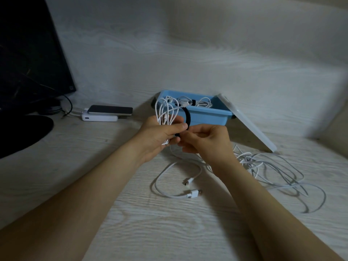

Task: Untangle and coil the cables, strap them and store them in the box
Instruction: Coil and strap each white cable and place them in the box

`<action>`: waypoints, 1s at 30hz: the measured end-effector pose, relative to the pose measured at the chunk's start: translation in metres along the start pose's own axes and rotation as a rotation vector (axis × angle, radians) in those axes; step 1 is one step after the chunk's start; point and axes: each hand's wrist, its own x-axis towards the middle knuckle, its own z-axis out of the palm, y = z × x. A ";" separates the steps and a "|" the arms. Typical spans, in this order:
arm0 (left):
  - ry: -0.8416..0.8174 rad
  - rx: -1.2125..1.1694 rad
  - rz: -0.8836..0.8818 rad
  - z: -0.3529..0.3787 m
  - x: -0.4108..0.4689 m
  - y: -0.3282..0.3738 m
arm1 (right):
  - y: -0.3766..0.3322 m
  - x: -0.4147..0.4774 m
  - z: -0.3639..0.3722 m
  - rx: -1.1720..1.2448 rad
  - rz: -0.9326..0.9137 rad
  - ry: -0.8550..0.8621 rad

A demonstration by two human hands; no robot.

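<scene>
My left hand point(158, 136) grips a coiled white cable point(165, 112), its loops standing up above my fingers. A black strap point(187, 115) arcs from the coil down to my right hand point(205, 140), which pinches its lower end beside the left thumb. Behind the hands stands the blue box point(207, 114), holding a strapped white cable coil point(195, 103). On the table in front lie a short loose white cable point(169, 185) with both plugs showing and a tangled heap of white cables point(273, 170) at the right.
A white lid point(248, 125) leans against the box's right side. At the left, a phone point(111, 110) lies on a white power bank point(99, 117). A dark monitor point(28, 53) with its round base point(22, 132) fills the far left.
</scene>
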 end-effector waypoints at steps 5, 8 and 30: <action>-0.070 0.079 0.005 0.000 -0.003 -0.001 | 0.001 0.001 -0.001 -0.030 0.006 -0.006; -0.053 0.190 0.076 0.000 -0.002 -0.005 | 0.000 0.001 -0.003 -0.028 0.007 -0.014; 0.067 0.129 0.035 0.000 0.002 -0.006 | 0.000 0.001 0.000 -0.049 0.060 0.028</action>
